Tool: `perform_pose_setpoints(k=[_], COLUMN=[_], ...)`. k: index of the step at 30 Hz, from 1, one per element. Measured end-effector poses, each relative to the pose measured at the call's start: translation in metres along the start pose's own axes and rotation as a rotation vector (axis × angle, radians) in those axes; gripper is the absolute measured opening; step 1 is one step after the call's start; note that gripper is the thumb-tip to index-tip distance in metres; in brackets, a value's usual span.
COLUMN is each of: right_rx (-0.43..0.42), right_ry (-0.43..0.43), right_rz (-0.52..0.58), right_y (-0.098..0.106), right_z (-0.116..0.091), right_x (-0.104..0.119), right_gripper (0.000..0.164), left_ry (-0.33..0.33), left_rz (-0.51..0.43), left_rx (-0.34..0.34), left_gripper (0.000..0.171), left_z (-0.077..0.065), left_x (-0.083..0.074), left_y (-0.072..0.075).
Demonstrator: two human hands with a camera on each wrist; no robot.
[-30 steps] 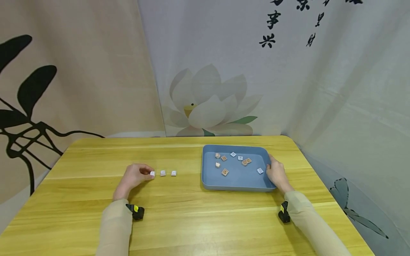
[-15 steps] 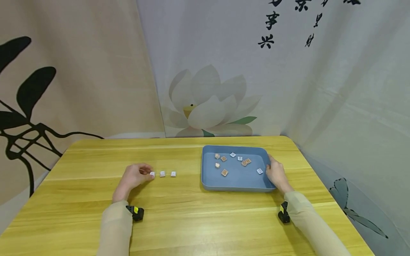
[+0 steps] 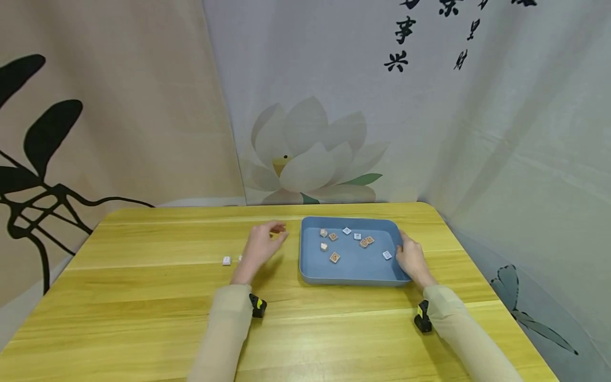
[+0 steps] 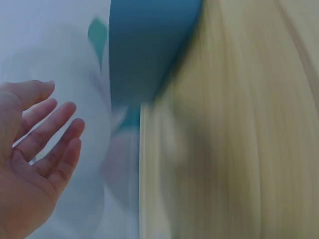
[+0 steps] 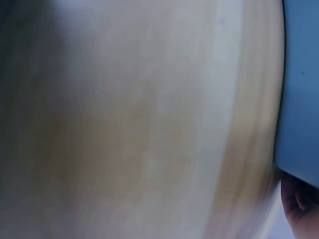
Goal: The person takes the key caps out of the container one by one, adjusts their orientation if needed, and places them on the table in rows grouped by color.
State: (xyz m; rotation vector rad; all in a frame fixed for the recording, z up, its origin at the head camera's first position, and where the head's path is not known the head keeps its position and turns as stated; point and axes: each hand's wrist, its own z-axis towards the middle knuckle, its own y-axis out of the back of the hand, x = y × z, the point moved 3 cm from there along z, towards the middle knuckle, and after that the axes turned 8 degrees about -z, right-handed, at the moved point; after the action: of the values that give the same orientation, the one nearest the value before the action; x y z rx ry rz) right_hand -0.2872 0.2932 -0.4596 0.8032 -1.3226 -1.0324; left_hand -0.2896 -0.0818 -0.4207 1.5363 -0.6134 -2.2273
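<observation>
My left hand (image 3: 261,245) hovers over the table just left of the blue tray (image 3: 353,271), fingers loosely bent and holding nothing. In the left wrist view its fingers (image 4: 55,132) are spread apart beside the tray's blurred wall (image 4: 149,55). My right hand (image 3: 414,261) grips the tray's right edge; its curled fingers (image 5: 299,196) show at the tray's corner. On the table sits a small white cube (image 3: 226,261). A second white cube (image 3: 240,258) is mostly covered by my left wrist, and the third is hidden.
Inside the tray lie several small cubes, some white like the marked cube (image 3: 387,255), others wood-coloured like the patterned cube (image 3: 335,257). The yellow wooden table (image 3: 324,329) ends at the back against a printed curtain (image 3: 315,132).
My left hand has let go of the leftmost white cube, which stays on the table, and has moved right and away toward the tray. My right hand and the tray keep their places.
</observation>
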Motion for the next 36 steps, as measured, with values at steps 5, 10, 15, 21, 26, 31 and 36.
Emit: perform_pose_setpoints(k=[5, 10, 15, 21, 26, 31, 36], right_rx=[0.003, -0.001, -0.013, -0.020, -0.005, -0.006, -0.010], right_ry=[-0.003, 0.001, 0.009, 0.020, 0.017, 0.009, 0.007], right_rz=[0.013, 0.016, 0.016, -0.006, -0.001, -0.005, -0.014], right_y=[0.000, -0.001, 0.000, 0.000, -0.002, -0.003, -0.002], right_z=[0.000, 0.000, -0.001, 0.001, 0.002, 0.002, 0.002], right_x=[-0.001, -0.002, -0.003, -0.001, -0.002, -0.003, -0.004], right_gripper=[0.050, 0.051, 0.051, 0.050, 0.050, 0.050, 0.050], left_ry=[-0.072, -0.120, -0.147, -0.141, -0.119, -0.140, -0.152], left_rz=[-0.022, 0.006, -0.027, 0.021, 0.126, 0.214, 0.259], left_rx=[0.086, 0.223, 0.375, 0.458, 0.470, 0.461, 0.458], left_gripper=[0.026, 0.030, 0.033, 0.035, 0.038, 0.040, 0.034], left_z=[0.014, 0.020, 0.024, 0.024, 0.023, 0.022, 0.022], left_x=[-0.039, -0.067, -0.087, -0.100, -0.100, -0.095, -0.096], left_y=[-0.056, -0.108, -0.152, -0.188, -0.209, -0.222, -0.229])
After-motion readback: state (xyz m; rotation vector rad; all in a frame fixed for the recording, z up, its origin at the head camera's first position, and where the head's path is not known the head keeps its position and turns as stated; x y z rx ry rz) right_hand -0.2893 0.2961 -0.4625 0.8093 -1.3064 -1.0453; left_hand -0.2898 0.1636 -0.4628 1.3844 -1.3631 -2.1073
